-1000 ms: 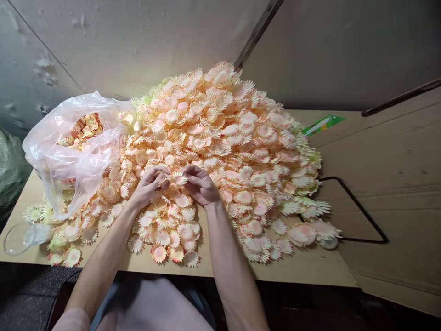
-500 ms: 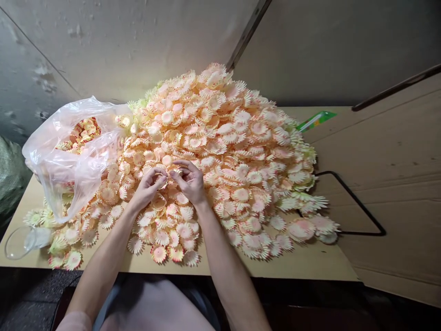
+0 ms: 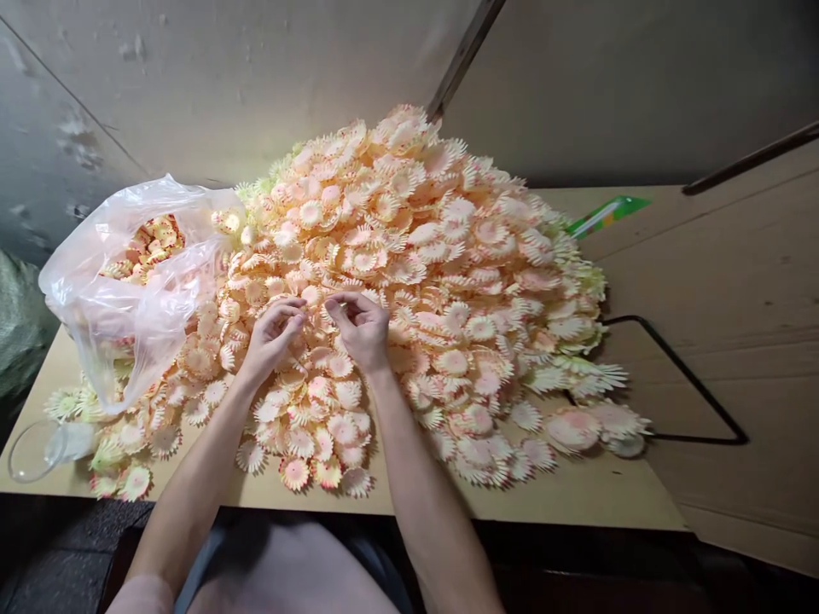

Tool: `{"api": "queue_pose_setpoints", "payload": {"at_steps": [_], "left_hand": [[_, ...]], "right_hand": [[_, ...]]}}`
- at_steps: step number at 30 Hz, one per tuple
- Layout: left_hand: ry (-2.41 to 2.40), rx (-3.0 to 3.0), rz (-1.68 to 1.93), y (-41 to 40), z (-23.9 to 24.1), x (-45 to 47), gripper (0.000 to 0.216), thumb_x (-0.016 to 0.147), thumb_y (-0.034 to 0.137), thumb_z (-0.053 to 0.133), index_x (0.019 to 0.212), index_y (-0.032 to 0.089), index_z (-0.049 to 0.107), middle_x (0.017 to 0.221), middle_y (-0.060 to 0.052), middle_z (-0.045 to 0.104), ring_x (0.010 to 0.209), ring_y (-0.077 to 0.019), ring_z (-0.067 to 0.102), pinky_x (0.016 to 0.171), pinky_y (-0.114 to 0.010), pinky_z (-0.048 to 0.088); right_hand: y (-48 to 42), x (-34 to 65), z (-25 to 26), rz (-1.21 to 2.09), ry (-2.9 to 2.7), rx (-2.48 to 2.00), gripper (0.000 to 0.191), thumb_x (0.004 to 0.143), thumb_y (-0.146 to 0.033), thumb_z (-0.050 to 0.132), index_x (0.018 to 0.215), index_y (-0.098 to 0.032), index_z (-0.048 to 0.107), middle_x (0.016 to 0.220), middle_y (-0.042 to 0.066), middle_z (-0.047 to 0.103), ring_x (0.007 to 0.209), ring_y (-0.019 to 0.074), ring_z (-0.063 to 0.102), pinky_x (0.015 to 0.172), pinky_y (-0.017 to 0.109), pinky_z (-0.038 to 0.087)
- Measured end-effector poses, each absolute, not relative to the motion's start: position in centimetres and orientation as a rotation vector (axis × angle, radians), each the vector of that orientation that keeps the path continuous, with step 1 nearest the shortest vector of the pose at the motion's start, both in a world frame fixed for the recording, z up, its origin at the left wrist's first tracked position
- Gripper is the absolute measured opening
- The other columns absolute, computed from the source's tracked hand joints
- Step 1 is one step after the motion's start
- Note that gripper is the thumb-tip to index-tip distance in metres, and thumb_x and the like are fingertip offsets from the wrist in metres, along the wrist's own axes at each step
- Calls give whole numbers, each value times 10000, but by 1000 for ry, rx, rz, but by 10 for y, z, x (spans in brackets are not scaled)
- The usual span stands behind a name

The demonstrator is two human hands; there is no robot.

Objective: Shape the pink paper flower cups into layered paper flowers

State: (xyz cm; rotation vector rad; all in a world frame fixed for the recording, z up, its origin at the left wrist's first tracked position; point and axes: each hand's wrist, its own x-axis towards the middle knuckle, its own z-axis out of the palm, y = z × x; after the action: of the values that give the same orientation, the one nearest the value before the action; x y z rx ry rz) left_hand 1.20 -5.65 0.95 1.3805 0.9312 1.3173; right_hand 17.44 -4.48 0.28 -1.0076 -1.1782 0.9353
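A large mound of pale peach artificial flower petals (image 3: 415, 256) with fringed edges, some pink-tipped, spreads before me. Over its front part, my left hand (image 3: 272, 337) is held with thumb and fingertips curled together; whatever they pinch is too small to make out. Just to its right, my right hand (image 3: 364, 331) has its thumb and forefinger drawn together in a pinch, and its contents cannot be made out either. A small gap separates the two sets of fingertips. Loose petal pieces lie beneath both hands and between my forearms.
A translucent plastic bag (image 3: 83, 277) at the left holds red-edged yellow pieces (image 3: 157, 243). A clear cup (image 3: 38, 452) lies at the table's (image 3: 556, 499) left front corner. Behind the mound's right side is a green packet (image 3: 611, 215); a bent black rod (image 3: 694, 371) and cardboard (image 3: 735, 298) stand at right.
My hands have drawn apart slightly, the right hand moving a little to the right. Things at the right have shifted rightward in the view.
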Motion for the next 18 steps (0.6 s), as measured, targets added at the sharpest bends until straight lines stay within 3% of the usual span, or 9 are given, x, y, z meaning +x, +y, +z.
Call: {"api": "queue_pose_setpoints", "payload": {"at_steps": [2, 5, 9, 12, 18], "left_hand": [[955, 1452, 1324, -57, 9, 12, 217, 840, 397, 697, 865, 182, 705, 1244, -113, 591, 1224, -231, 538, 1021, -341, 441], [912, 1413, 1363, -57, 6, 14, 223, 798, 369, 748, 923, 192, 695, 1168, -97, 600, 1171, -213, 571, 1013, -341, 464], [867, 1287, 1343, -56, 5, 15, 358, 751, 346, 797, 1036, 198, 638, 1026, -61, 632, 938, -144, 620, 860, -269, 520], [845, 1249, 1297, -56, 4, 14, 424, 716, 328, 828, 1066, 202, 623, 967, -42, 647, 868, -125, 628, 785, -238, 527], [852, 1257, 1258, -57, 0, 15, 395, 615, 315, 888, 926, 178, 687, 710, 22, 599, 635, -86, 564, 629, -219, 495]], "right_hand": [[-46, 173, 2, 1022, -1209, -969, 356, 785, -441, 744, 1037, -196, 687, 827, 30, 686, 691, 129, 602, 640, 264, 497], [-47, 176, 2, 1113, -1212, -974, 470, 762, -417, 771, 1157, -201, 637, 693, -14, 644, 614, 120, 577, 593, 256, 483], [-52, 176, 3, 1141, -1247, -1031, 437, 718, -419, 810, 1046, -195, 625, 570, -61, 569, 471, 76, 456, 466, 218, 375], [-54, 172, 3, 1129, -1320, -1031, 409, 736, -450, 793, 995, -215, 580, 534, -81, 533, 414, 63, 399, 407, 209, 291], [-56, 168, -1, 1134, -1412, -995, 415, 844, -524, 669, 1124, -242, 550, 670, -10, 679, 570, 149, 642, 547, 265, 505]]}}
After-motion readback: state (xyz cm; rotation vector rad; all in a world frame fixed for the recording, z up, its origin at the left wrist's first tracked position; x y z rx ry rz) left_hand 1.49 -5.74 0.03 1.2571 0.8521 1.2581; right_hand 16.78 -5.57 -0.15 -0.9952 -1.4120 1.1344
